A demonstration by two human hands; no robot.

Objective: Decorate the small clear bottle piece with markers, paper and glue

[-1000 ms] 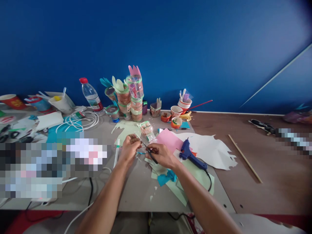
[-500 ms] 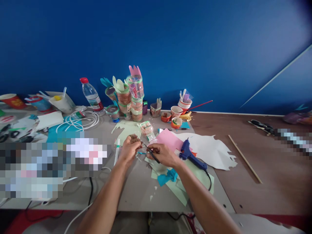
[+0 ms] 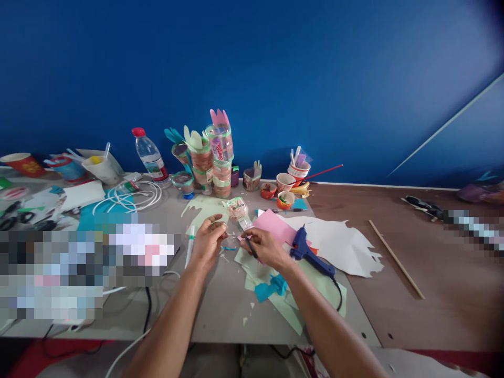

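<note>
Scissors (image 3: 252, 249) with a dark handle sit just right of the frame's centre, below mid-height, in the right hand (image 3: 266, 247). Right fingers wrap closed around the handle; blades point up and left. Left hand (image 3: 208, 241) is just beside it, left of centre, fingers curled, thumb and fingertips close together; cannot tell if they pinch anything small. Hands apart, scissors in the right one only.

Just above the hands, a small clear cup (image 3: 237, 208) lies on the table (image 3: 220, 310). Pale green paper (image 3: 202, 206) lies up and left of it, a white tube (image 3: 190, 245) beside the left hand. Pink paper (image 3: 271, 227) lies up and right of the right hand, and a blue glue gun (image 3: 309, 253) near it, right of centre, with white paper (image 3: 342, 241) behind. Crumpled blue paper (image 3: 271, 289) is below the right hand, on green sheets.

Farther out: a tower of decorated bottles (image 3: 221, 170) at upper centre, a red-capped water bottle (image 3: 151, 160) at upper left, stacked paper cups (image 3: 298, 171) right of upper centre, a wooden stick (image 3: 396, 258) at right. Blue wall (image 3: 275, 63) fills the top.
</note>
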